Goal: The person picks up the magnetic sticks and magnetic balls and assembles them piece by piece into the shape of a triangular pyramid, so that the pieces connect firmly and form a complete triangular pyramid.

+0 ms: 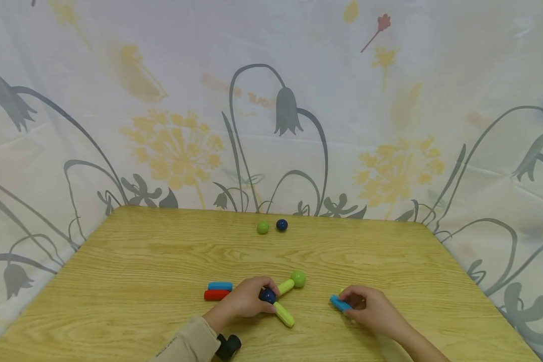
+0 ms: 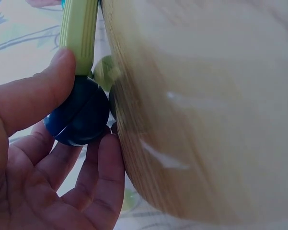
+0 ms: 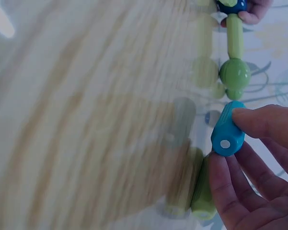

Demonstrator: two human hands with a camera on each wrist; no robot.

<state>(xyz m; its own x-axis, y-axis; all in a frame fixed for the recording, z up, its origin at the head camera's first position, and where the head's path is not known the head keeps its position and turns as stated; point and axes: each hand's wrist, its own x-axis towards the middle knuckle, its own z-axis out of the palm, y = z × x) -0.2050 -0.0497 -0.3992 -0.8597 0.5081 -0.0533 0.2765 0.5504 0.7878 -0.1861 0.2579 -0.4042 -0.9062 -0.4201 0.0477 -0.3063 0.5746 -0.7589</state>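
Left hand (image 1: 250,297), mid-desk: fingers and thumb curled round a navy ball (image 1: 268,295). Two yellow-green rods meet this ball, the upper rod (image 1: 286,287) angled toward the desk's far right corner, the lower rod (image 1: 284,315) toward its right edge, slanting nearward. Green ball (image 1: 298,278) on the upper rod's outer end. Gripping at the junction probably steadies both rods at once and leaves their outer ends clear.

Right hand (image 1: 372,307), nearer the right edge of the desk (image 1: 163,251): pinches a short blue rod (image 1: 339,303) between thumb and fingers, apart from the joined pieces. Right wrist view: the rod's end face is bare, a pale disc (image 3: 224,143) at its centre; the side grip keeps that face uncovered. Disc may be a magnet; cannot confirm.

A third yellow-green rod (image 3: 203,191) lies on the desk below the right fingers; contact unclear.

Toward the left edge, loose blue stick (image 1: 219,286) and red stick (image 1: 215,295), side by side, perhaps parked within left-hand reach. Near the far edge, spare green ball (image 1: 263,227) and spare navy ball (image 1: 282,224), just apart, well away from both hands, presumably out of the way.
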